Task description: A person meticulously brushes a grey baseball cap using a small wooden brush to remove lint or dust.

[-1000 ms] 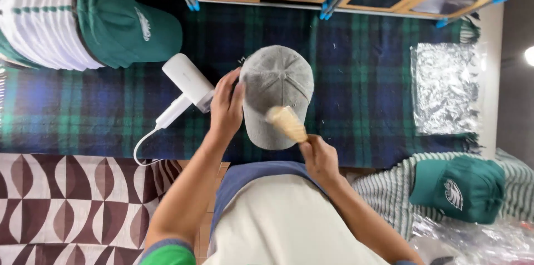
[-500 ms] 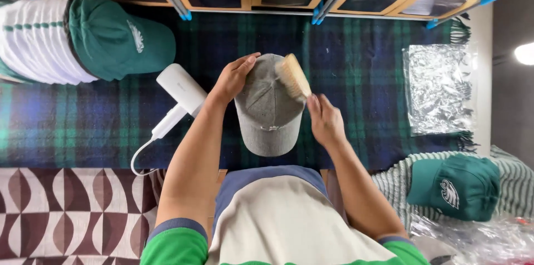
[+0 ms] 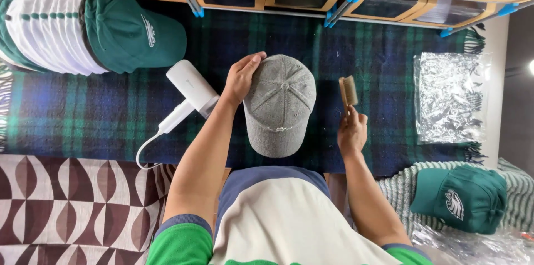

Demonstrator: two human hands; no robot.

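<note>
The left hand [image 3: 243, 77] is resting flat against the left side of a grey cap [image 3: 280, 103], fingers loosely spread over its crown — steadying, not gripping. The cap is lying at the middle of the plaid blanket [image 3: 83, 114], brim toward the person. The right hand [image 3: 352, 131] is curling shut around the handle of a small wooden brush [image 3: 348, 92], holding it just right of the cap — apart from the fabric. A white hair dryer [image 3: 191, 88] is lying just left of the left wrist.

Bright, even light, sharp, perhaps edge-warped
</note>
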